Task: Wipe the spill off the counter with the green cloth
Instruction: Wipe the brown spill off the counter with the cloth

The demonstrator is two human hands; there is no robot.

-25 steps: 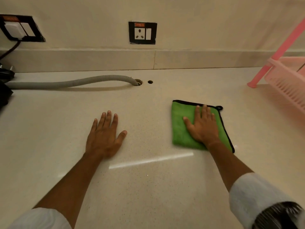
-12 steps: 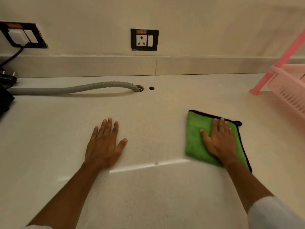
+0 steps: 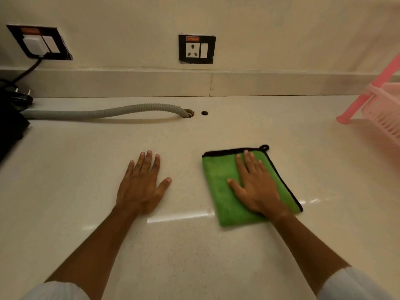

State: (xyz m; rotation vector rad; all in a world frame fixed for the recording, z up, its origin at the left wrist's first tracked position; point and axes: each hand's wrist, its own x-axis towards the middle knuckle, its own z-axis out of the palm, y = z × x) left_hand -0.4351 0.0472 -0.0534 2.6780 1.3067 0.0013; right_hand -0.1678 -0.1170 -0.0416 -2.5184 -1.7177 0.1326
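A folded green cloth (image 3: pixel 218 187) with black trim and a hanging loop lies on the beige counter (image 3: pixel 194 256), right of centre. My right hand (image 3: pixel 255 187) presses flat on it, fingers stretched toward the wall. My left hand (image 3: pixel 140 187) rests palm down on the bare counter, fingers spread, a short gap left of the cloth. No spill is clearly visible; only a shiny streak of reflected light (image 3: pixel 179 217) shows between my wrists.
A grey ribbed hose (image 3: pixel 104 112) runs along the back of the counter into a hole, with a smaller hole (image 3: pixel 204 113) beside it. A pink plastic rack (image 3: pixel 381 111) stands at the right edge. Dark objects and a plugged cable sit at the far left.
My right hand slid the cloth right, then back left toward my left hand. My left hand stayed planted on the counter.
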